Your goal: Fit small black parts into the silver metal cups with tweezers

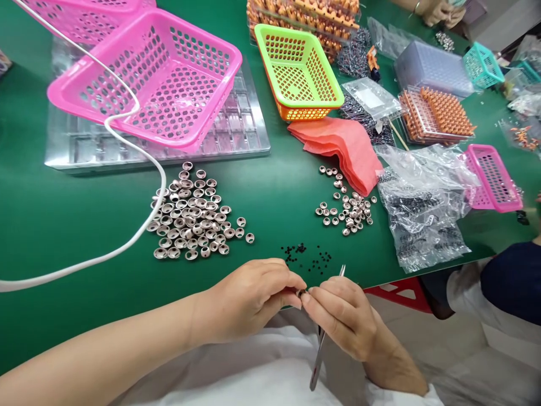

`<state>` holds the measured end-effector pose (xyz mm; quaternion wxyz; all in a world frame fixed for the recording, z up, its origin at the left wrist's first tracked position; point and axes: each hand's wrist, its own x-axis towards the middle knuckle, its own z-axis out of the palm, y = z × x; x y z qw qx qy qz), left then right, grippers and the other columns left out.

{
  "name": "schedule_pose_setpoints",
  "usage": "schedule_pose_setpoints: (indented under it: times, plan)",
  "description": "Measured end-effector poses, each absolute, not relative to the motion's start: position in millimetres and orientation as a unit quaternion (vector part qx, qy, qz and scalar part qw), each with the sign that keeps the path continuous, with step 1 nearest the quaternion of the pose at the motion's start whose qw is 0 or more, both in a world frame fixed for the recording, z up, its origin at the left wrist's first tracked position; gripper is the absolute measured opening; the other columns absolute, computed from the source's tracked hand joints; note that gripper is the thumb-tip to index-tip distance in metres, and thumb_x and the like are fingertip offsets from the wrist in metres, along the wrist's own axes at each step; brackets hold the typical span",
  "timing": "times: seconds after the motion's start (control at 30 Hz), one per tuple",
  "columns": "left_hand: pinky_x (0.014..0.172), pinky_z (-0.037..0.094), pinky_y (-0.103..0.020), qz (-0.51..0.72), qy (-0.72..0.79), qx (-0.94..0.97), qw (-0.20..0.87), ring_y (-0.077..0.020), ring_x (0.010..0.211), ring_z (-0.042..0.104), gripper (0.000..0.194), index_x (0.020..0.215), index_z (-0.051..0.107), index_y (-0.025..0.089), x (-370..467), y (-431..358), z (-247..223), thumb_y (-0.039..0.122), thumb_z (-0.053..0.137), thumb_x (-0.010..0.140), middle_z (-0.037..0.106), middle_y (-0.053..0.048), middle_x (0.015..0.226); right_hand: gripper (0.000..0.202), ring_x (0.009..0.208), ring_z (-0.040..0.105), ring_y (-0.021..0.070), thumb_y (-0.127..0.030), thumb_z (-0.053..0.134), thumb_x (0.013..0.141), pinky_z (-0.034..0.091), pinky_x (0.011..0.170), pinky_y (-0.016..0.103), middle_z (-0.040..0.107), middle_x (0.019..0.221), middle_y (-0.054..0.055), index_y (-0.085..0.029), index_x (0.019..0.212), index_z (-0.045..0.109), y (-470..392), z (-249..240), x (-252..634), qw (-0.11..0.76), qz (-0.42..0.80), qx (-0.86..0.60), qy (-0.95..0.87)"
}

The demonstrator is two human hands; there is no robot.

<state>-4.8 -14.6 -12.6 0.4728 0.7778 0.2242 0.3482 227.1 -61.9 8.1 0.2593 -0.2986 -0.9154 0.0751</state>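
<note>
Between thumb and fingers, my left hand (256, 296) pinches a small metal ring-shaped part (301, 292), mostly covered by fingertips. My right hand (346, 316) is closed around metal tweezers (318, 361), their tips pointing away from me past the knuckles. Its thumb and finger also meet at the small part. Just beyond my hands lie tiny black discs (300, 248) scattered on the green table (270, 197). A large pile of hollow metal rings (194, 217) is to the left, and a smaller group of similar rings (353, 211) to the right.
A white cable (146, 152) crosses a pink basket (181, 107) standing on a clear tray (249, 121). Farther back are a green basket (304, 96), red cloths (342, 144), plastic bags (422, 220) and orange parts (448, 113). Another person's hands (442, 12) are at the far right.
</note>
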Motion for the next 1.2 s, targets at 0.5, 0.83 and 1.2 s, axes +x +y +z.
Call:
schedule_pose_setpoints:
  times: [0.5,0.83,1.2]
  plan:
    - [0.065,0.051,-0.023,0.338,0.213,0.788,0.468,-0.0148,0.069,0.062,0.01,0.106,0.061,0.015,-4,-14,-15,0.015,0.053,0.101,0.072,-0.004,0.079,0.031,0.082,0.061,0.0214,-0.007,0.041,0.093,0.053,0.056,0.036,0.069,0.092,0.014,-0.004,0.106,0.069,-48,1,225,0.286,0.106,-0.222,-0.926]
    - [0.066,0.052,-0.023,0.3,0.236,0.794,0.474,-0.015,0.073,0.063,0.013,0.107,0.064,0.014,-6,-13,-10,0.013,0.053,0.1,0.073,-0.005,0.082,0.03,0.082,0.062,0.0216,-0.006,0.042,0.094,0.05,0.057,0.035,0.069,0.094,0.014,-0.002,0.108,0.068,-50,-2,226,0.282,0.103,-0.231,-0.925]
    - [0.065,0.051,-0.023,0.304,0.239,0.785,0.484,-0.0145,0.071,0.062,0.012,0.104,0.063,0.015,-6,-16,-13,0.013,0.052,0.1,0.072,-0.004,0.08,0.03,0.08,0.061,0.0227,-0.005,0.041,0.094,0.047,0.056,0.037,0.069,0.094,0.016,0.002,0.109,0.067,-49,-3,223,0.282,0.128,-0.22,-0.925]
